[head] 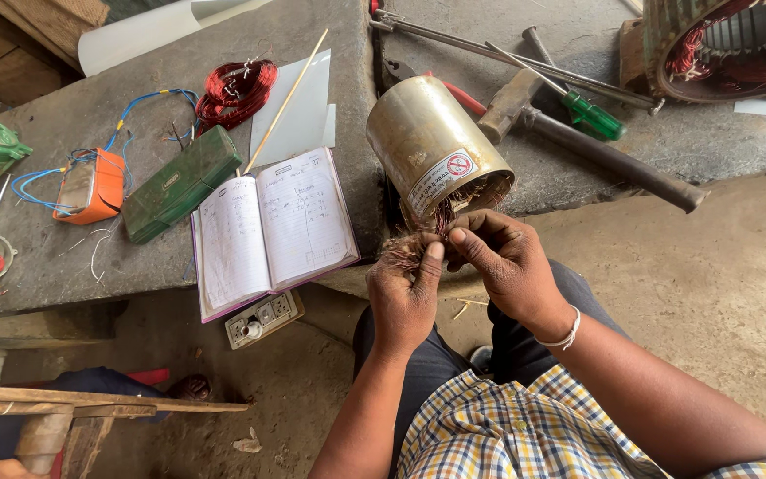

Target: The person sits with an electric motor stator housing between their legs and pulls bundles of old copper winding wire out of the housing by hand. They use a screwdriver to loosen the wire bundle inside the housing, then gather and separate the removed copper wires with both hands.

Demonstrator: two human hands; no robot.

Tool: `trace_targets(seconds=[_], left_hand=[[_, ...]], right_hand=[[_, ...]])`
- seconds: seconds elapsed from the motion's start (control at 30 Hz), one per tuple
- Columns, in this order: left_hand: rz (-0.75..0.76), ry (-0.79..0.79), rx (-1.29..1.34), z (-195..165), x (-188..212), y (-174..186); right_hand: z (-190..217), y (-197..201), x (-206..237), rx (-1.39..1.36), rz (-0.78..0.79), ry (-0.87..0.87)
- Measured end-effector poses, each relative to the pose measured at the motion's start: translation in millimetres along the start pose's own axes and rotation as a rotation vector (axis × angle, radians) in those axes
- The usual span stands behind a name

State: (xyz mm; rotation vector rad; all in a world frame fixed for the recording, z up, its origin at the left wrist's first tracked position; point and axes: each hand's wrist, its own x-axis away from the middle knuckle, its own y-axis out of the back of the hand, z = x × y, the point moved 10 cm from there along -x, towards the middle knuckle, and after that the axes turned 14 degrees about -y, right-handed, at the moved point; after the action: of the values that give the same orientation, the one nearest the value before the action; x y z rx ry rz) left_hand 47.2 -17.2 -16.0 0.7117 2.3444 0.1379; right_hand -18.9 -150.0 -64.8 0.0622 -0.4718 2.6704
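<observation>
A brass-coloured metal cylinder [427, 142], a motor stator, lies on the edge of a grey stone slab [117, 115] with its open end toward me. Bundles of reddish copper winding wire [418, 238] stick out of that end. My left hand [405, 297] pinches a tuft of the wire between thumb and fingers. My right hand [503, 262], with a white bracelet at the wrist, grips more of the wire just to the right, touching the left hand.
An open notebook [272, 229] lies left of the cylinder, with a green case [179, 184], an orange meter [90, 186] and a red wire coil [237, 89] beyond. A hammer [578, 142] and a green-handled screwdriver [591, 113] lie right. A switch socket [261, 319] sits below.
</observation>
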Motion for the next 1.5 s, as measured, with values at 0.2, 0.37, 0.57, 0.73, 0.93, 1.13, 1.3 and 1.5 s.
trace_targets(seconds=[0.2, 0.37, 0.57, 0.73, 0.93, 1.13, 1.3, 1.5], left_hand=[[0.009, 0.122, -0.048, 16, 5, 2], [-0.015, 0.004, -0.044, 6, 3, 3], [-0.002, 0.026, -0.01, 6, 3, 3], [-0.018, 0.055, 0.063, 7, 2, 4], [-0.034, 0.032, 0.004, 5, 2, 5], [-0.021, 0.034, -0.023, 5, 2, 5], [-0.02, 0.002, -0.037, 3, 2, 4], [-0.025, 0.032, -0.032, 9, 3, 5]], right_hand=[[-5, -1, -1, -0.16, 0.076, 0.029], [-6, 1, -1, -0.258, 0.086, -0.009], [-8, -4, -1, -0.121, 0.061, -0.083], [-10, -4, 0, -0.106, 0.062, -0.056], [-1, -7, 3, -0.114, 0.069, -0.033], [12, -12, 4, 0.046, 0.049, -0.06], [10, -12, 2, 0.05, 0.048, -0.046], [-6, -4, 0, -0.038, 0.04, -0.074]])
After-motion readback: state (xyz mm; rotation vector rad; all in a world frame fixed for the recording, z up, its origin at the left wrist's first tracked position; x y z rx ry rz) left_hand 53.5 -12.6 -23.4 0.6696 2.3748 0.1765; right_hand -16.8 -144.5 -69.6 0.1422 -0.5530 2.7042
